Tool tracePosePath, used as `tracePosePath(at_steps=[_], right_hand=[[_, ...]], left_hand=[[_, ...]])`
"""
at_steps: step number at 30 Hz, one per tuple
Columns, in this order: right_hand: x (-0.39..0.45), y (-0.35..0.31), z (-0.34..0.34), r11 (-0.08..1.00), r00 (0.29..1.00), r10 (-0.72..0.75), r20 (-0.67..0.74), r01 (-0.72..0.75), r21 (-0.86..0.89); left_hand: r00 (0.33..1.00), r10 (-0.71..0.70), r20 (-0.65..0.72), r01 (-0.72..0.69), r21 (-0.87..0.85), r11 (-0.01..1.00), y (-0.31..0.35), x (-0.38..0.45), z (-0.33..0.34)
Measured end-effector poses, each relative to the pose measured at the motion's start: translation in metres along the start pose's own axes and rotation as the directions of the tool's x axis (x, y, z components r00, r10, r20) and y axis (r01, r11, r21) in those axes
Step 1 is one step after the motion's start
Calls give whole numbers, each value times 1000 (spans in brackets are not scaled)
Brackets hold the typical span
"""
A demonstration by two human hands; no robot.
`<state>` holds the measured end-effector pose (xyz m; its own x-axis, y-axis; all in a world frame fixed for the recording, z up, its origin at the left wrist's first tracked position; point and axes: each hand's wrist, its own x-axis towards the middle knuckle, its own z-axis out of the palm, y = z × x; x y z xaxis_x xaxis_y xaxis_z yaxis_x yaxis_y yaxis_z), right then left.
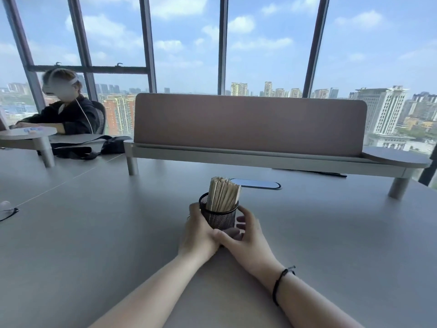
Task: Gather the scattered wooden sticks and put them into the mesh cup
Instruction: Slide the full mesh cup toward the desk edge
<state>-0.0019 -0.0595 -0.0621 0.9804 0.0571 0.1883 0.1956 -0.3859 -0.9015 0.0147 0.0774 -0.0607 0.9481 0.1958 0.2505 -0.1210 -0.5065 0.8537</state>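
Observation:
A black mesh cup (219,216) stands upright on the grey table (331,233), a little ahead of me at the centre. A thick bundle of wooden sticks (222,194) stands in it, leaning slightly right and rising well above the rim. My left hand (199,229) wraps the cup's left side. My right hand (246,235) cups its right side and base, fingers curled under the front. The two hands touch below the cup. I see no loose sticks on the table.
A raised shelf with a brown divider panel (248,124) runs across the back. A dark cable slot (256,183) lies just behind the cup. Glasses (7,210) sit at the left edge. A person with a headset (68,107) sits at the far left, beside a black bag (94,147).

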Motion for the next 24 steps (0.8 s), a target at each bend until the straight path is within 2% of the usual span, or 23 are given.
tracePosePath(at_steps=[3, 7, 10, 12, 16, 19, 23, 24], right_hand=[[0, 0, -8, 999, 994, 35, -102, -33, 28], [8, 8, -17, 992, 976, 92, -197, -73, 103], [16, 17, -24, 976, 980, 107, -170, -72, 205], [17, 18, -30, 965, 986, 107, -130, -71, 253], [20, 22, -37, 946, 991, 81, -110, -42, 320], [23, 24, -31, 975, 994, 25, -105, -1, 220], [26, 24, -27, 997, 995, 16, -95, -9, 77], [29, 24, -27, 998, 997, 19, -80, -14, 64]], left_hand=[[999, -12, -46, 11, -20, 1000, 11, -10, 18], [997, 67, 42, -68, 37, 997, 11, -25, 37], [979, 120, 165, -133, 71, 989, 4, -38, 41], [962, 185, 199, -198, 49, 979, 4, -44, 43], [975, 190, 119, -189, -16, 982, 6, -39, 40], [986, 122, 117, -117, -49, 992, 4, -18, 31], [957, 130, 259, -124, -39, 991, 0, -4, 18], [959, 116, 257, -109, -42, 993, -2, -3, 16]])
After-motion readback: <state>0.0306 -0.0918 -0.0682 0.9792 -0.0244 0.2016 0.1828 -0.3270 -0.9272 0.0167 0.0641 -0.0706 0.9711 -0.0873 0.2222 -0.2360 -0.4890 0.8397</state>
